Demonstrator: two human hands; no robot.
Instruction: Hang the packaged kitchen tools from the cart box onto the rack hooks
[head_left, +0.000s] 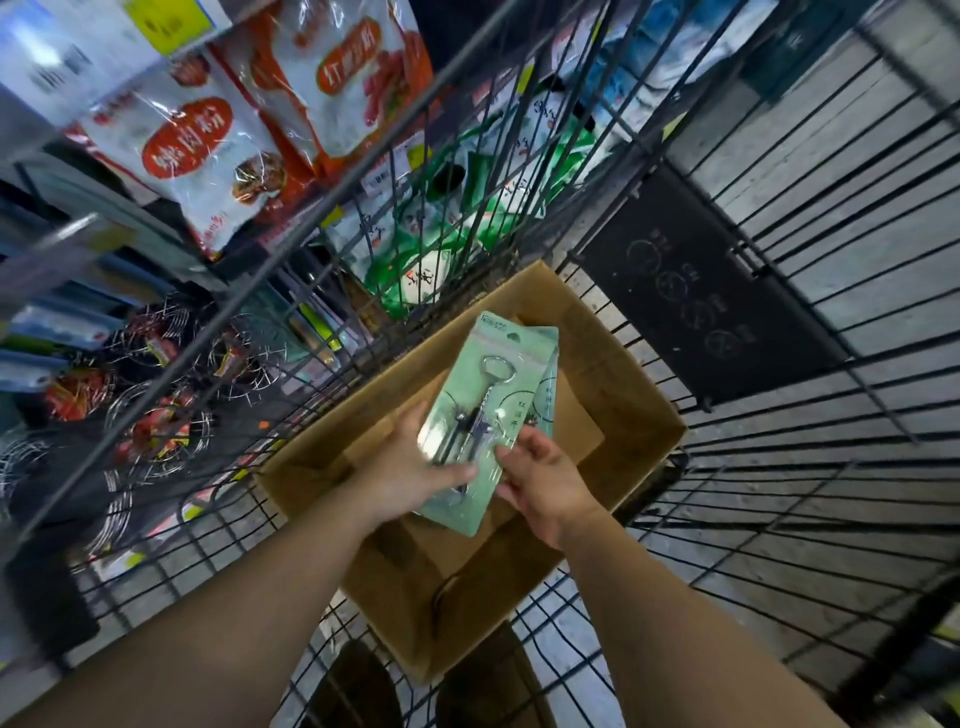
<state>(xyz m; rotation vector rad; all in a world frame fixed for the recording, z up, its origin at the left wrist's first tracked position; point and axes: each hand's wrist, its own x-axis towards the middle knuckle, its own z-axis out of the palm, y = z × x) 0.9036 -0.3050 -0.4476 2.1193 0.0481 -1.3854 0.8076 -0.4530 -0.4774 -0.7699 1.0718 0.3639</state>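
Both hands hold a pale green corkscrew package (488, 410) just above the open cardboard box (634, 395) in the wire cart (779, 312). The left hand (410, 467) grips its left edge, thumb laid across the front; the right hand (545, 480) pinches the lower right edge. A second package (549, 384) peeks from behind. The box interior below lies open; cart bars crowd the left side.
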